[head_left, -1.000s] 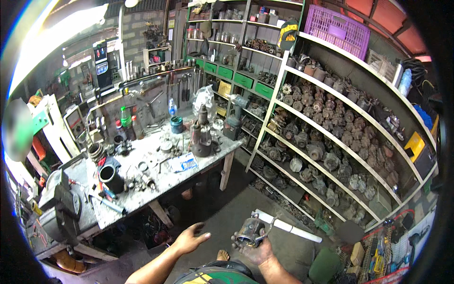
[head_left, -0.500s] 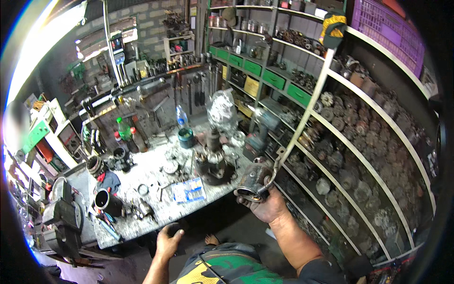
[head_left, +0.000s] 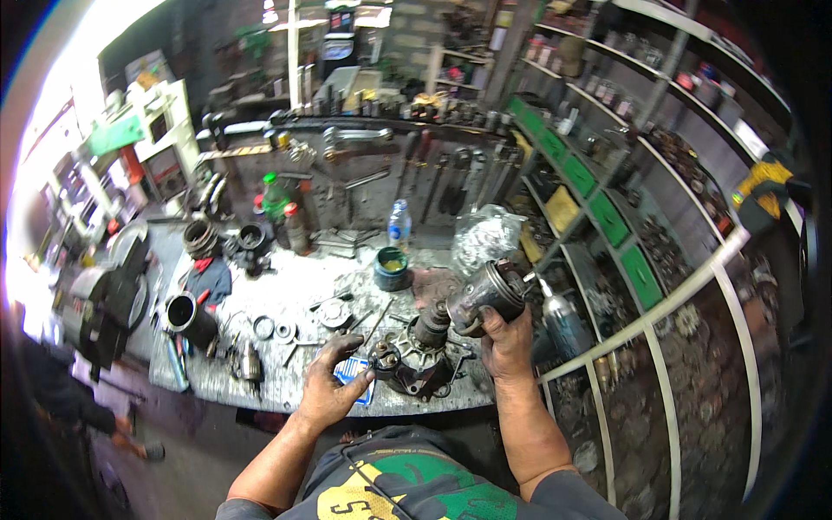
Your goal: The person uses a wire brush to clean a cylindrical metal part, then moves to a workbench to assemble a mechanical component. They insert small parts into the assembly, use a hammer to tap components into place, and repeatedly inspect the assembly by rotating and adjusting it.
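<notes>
My right hand (head_left: 506,345) grips a dark, worn cylindrical motor housing (head_left: 487,297), tilted above the bench with small metal fittings at its far end. Just left of it, a motor assembly (head_left: 422,360) stands on the bench. It has a finned light-metal base, an upright shaft with a gear-like collar, and a smaller dark cylinder (head_left: 384,357) on its left side. My left hand (head_left: 334,386) is beside that smaller cylinder, thumb and fingers apart; whether it touches is unclear. A blue-and-white packet (head_left: 354,379) lies partly hidden behind this hand.
On the bench (head_left: 286,373) are a green tub (head_left: 392,269), a clear plastic bag (head_left: 488,236), bottles (head_left: 276,199), rings and an empty dark cylinder (head_left: 189,319). A cordless drill (head_left: 562,316) is at right, beside shelves of parts. A bench vise (head_left: 100,295) stands left; a person's legs show lower left.
My view has turned to the right. The motor housing in my right hand has come up over the bench next to the assembly. My left hand has moved from the bench's front edge to the assembly.
</notes>
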{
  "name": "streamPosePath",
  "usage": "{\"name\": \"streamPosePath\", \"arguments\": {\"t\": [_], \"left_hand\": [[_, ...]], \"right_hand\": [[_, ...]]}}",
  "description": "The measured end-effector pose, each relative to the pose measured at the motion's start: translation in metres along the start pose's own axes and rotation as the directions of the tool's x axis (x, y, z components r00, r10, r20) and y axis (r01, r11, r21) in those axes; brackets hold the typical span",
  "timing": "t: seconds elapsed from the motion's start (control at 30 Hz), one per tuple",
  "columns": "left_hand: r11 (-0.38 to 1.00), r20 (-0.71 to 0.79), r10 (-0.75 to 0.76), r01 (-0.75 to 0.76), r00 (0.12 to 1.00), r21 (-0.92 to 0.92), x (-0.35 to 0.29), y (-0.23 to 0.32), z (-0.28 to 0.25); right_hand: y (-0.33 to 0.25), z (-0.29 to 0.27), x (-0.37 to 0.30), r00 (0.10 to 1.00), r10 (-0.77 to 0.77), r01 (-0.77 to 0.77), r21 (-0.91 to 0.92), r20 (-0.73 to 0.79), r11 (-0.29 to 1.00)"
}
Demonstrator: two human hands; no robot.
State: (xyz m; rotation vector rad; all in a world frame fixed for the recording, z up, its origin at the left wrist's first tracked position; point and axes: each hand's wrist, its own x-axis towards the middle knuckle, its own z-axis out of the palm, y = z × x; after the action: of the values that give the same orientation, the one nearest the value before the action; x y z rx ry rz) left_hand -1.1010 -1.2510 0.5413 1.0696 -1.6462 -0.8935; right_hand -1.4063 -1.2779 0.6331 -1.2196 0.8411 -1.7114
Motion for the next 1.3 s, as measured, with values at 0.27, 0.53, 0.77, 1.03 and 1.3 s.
{"name": "streamPosePath", "arguments": {"t": [0.27,0.53,0.77,1.03,1.3], "left_hand": [[0.956,-0.155,-0.256,0.274,0.954,0.108,-0.037,0.003,0.041],[0.961,-0.102,-0.258,0.266,0.961,0.079,-0.028,-0.003,0.039],[0.950,-0.013,-0.305,0.305,0.952,0.058,-0.030,-0.019,0.023],[0.965,0.048,-0.256,0.258,0.965,-0.047,-0.017,-0.038,0.015],[0.977,0.357,-0.212,0.187,0.910,0.104,0.007,-0.013,-0.015]], "right_hand": [[0.043,-0.008,0.019,0.958,0.003,0.058,-0.206,0.287,0.977],[0.072,-0.023,0.004,0.937,0.004,0.142,-0.393,0.348,0.908],[0.083,-0.035,0.002,0.902,0.114,0.122,-0.501,0.416,0.857],[0.083,-0.034,0.008,0.878,0.220,0.032,-0.511,0.424,0.859],[0.092,-0.046,0.001,0.841,0.361,-0.083,-0.564,0.402,0.821]]}}
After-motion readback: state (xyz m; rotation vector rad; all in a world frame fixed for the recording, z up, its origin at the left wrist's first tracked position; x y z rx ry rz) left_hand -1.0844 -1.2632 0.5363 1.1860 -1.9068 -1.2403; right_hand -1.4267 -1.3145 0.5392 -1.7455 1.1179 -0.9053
